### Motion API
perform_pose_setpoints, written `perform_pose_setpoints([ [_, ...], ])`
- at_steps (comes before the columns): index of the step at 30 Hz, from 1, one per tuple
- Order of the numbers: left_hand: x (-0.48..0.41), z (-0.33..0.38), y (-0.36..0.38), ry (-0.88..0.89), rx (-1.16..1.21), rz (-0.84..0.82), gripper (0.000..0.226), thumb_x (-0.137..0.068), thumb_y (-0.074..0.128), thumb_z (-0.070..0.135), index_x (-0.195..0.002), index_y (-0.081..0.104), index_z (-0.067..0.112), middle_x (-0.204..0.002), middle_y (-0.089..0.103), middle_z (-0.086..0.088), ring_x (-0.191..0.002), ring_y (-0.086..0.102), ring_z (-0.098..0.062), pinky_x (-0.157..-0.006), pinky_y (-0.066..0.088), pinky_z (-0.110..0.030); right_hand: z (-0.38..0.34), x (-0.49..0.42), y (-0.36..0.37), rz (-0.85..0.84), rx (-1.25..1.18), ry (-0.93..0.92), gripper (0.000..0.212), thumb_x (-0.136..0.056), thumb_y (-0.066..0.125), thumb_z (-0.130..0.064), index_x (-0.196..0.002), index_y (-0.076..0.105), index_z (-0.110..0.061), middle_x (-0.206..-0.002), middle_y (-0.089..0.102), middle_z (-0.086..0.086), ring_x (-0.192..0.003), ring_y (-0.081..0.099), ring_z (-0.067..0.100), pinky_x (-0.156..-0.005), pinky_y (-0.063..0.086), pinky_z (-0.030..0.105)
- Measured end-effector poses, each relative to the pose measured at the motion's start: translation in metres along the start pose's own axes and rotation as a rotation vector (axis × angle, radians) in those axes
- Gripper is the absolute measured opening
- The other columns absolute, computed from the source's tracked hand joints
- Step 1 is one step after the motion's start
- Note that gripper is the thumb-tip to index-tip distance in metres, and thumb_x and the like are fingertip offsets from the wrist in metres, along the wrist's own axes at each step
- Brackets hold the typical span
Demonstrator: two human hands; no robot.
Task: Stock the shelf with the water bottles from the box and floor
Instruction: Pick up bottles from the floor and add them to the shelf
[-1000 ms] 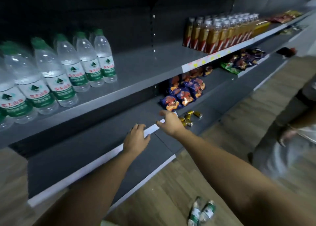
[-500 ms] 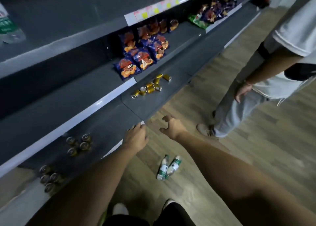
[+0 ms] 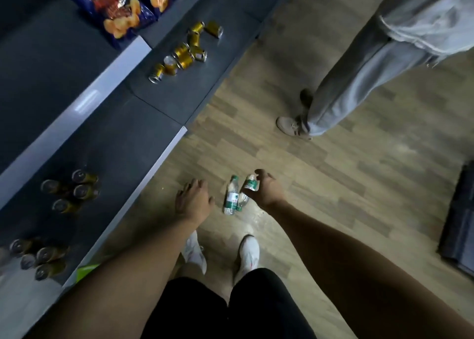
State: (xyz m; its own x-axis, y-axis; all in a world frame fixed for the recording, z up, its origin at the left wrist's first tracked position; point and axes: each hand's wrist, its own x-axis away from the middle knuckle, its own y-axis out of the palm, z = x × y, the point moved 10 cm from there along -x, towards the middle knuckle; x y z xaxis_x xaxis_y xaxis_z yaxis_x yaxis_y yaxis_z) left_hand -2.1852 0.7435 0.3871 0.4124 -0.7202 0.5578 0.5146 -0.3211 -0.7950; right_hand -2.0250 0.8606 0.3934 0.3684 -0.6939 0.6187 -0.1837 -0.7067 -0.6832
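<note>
Two small water bottles with green labels lie side by side on the wooden floor just ahead of my white shoes. My right hand (image 3: 266, 190) curls round the upper part of the right bottle (image 3: 250, 184), thumb near its cap. The left bottle (image 3: 232, 196) lies free. My left hand (image 3: 193, 200) hovers a little to the left of it, fingers relaxed and holding nothing. The dark grey bottom shelf (image 3: 143, 143) runs along the left. The upper shelf with the stocked bottles is out of view.
Gold cans (image 3: 183, 52) lie toppled on the bottom shelf, and more cans (image 3: 74, 190) stand at the left. Snack bags (image 3: 120, 7) sit on the shelf above. Another person's legs and shoe (image 3: 291, 127) stand at the upper right. A dark mat (image 3: 459, 225) lies at the right edge.
My view has tipped from the shelves down to the floor. Both hands have dropped from the shelf edge to the two bottles, and my right hand has reached the right one.
</note>
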Motion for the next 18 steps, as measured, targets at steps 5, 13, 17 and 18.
perform_pose_setpoints([
  [5,-0.067,-0.024,0.052,-0.117,0.113,-0.027,0.041,-0.093,0.052,0.03,-0.129,0.048,0.013,-0.132,0.048,-0.013,-0.12,0.047,-0.033,-0.092,0.04,-0.041,0.027,-0.063,0.047,0.03,-0.046,0.087,0.07,-0.083,0.073,-0.037,-0.14,0.04,-0.012,-0.136,0.054,0.011,-0.117,0.056,0.029,-0.086,0.044,0.031],
  [13,-0.172,-0.034,0.201,-0.115,0.137,-0.05,0.043,-0.092,0.053,0.03,-0.131,0.046,0.012,-0.131,0.05,-0.013,-0.118,0.049,-0.032,-0.087,0.042,-0.04,0.117,-0.192,0.153,0.067,-0.029,0.127,0.084,-0.08,0.074,-0.044,-0.145,0.032,-0.011,-0.14,0.048,0.012,-0.119,0.053,0.032,-0.085,0.044,0.033],
  [17,-0.212,-0.052,0.276,-0.22,0.209,-0.032,0.048,-0.092,0.055,0.029,-0.136,0.045,0.01,-0.135,0.048,-0.015,-0.12,0.048,-0.033,-0.091,0.042,-0.042,0.157,-0.254,0.211,0.047,-0.045,0.113,0.083,-0.082,0.072,-0.044,-0.145,0.032,-0.008,-0.142,0.047,0.013,-0.121,0.053,0.031,-0.087,0.045,0.034],
  [18,-0.22,-0.054,0.297,-0.231,0.203,-0.037,0.049,-0.093,0.055,0.029,-0.136,0.044,0.009,-0.134,0.048,-0.016,-0.12,0.048,-0.034,-0.091,0.042,-0.043,0.167,-0.269,0.225,0.041,-0.043,0.11,0.082,-0.082,0.072,-0.045,-0.144,0.033,-0.009,-0.142,0.047,0.013,-0.12,0.054,0.031,-0.087,0.046,0.035],
])
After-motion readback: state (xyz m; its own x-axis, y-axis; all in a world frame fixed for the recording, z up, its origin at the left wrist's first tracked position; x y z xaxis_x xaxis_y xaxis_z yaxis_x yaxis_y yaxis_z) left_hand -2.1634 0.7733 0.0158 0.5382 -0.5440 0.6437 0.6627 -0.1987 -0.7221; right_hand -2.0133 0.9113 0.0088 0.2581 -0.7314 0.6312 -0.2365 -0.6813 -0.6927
